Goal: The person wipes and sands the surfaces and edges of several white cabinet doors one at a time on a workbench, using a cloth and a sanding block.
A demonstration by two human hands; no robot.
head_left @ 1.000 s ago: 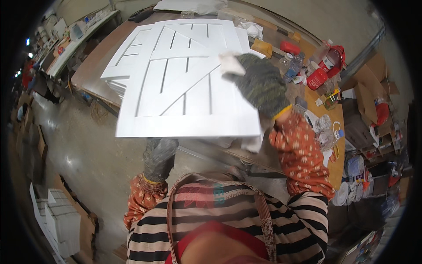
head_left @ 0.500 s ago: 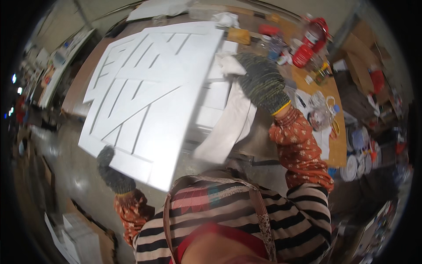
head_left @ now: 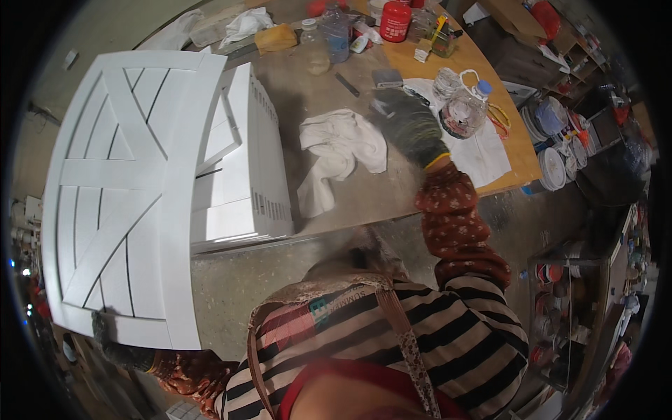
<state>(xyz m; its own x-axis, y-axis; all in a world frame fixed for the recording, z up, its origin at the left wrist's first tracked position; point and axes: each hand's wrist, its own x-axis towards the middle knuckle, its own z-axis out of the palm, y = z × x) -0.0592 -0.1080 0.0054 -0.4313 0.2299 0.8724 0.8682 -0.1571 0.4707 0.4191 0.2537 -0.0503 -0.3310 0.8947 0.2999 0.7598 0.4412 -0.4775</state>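
My left hand (head_left: 120, 348), in a dark knitted glove, grips the lower edge of a white panel door (head_left: 178, 203) with crossing diagonal strips. The panel is tilted up at the left, beside a stack of white panels (head_left: 269, 161) on the table. My right hand (head_left: 407, 124), gloved the same way with a yellow cuff edge, is over the table's right part. Its fingers are blurred, so whether they hold anything is unclear. Just beyond them lies a small grey block (head_left: 387, 78). A crumpled white cloth (head_left: 343, 143) lies between the stack and my right hand.
A dark slim tool (head_left: 347, 85) lies on the brown tabletop (head_left: 280, 77). Around the right side stand a large clear jug (head_left: 465, 114) on white paper, a red tub (head_left: 396, 21) and plastic bottles (head_left: 337, 38). A yellow sponge (head_left: 276, 38) sits at the back. Buckets (head_left: 551, 168) stand beyond the table's right edge.
The white panel has swung left and more upright with my left hand, uncovering the stack. My right hand has let go of the cloth, which now lies on the table, and moved toward the grey block.
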